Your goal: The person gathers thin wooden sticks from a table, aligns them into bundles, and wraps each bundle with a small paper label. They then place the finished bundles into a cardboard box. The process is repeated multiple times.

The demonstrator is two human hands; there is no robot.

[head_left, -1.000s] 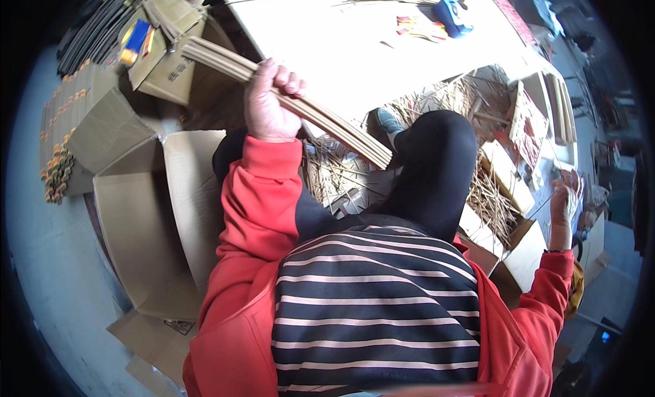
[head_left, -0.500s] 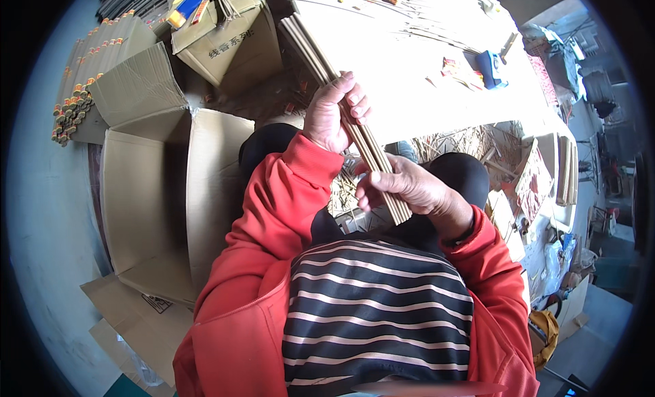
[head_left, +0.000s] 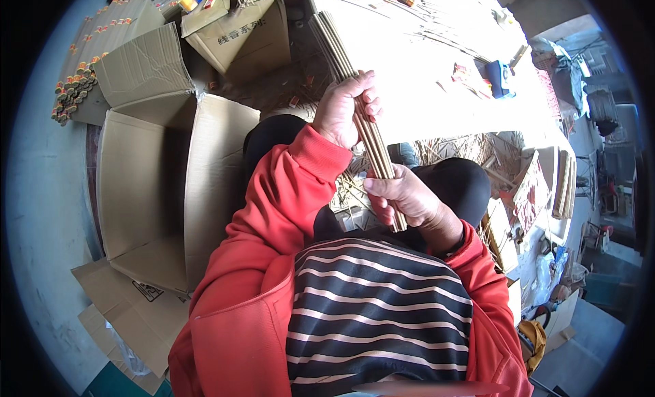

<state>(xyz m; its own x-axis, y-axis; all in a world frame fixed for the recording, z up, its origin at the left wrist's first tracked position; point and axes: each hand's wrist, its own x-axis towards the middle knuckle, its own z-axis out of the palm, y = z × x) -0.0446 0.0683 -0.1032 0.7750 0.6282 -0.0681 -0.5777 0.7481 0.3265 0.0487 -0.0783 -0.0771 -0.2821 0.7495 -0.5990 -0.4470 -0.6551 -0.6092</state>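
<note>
A bundle of thin brown incense sticks (head_left: 374, 143) slants over my lap, its far end over the edge of the white tabletop and its lower end close to my striped shirt. My left hand (head_left: 342, 110) wraps around the upper middle of the bundle. Lower down, my right hand (head_left: 411, 197) grips it near the bottom end, thumb lying across the sticks. The fingers on the underside are partly hidden.
A bright white table (head_left: 423, 90) lies ahead, with loose sticks and a blue object (head_left: 500, 79) on it. To the left stand an open cardboard box (head_left: 222, 185), another carton (head_left: 239, 42) and stacked labelled tubes (head_left: 102, 52). Scattered sticks (head_left: 471, 148) lie beyond my knees.
The bundle has swung a little more upright. My right hand's fingers have closed further around its lower end, and my left hand has shifted slightly right with it.
</note>
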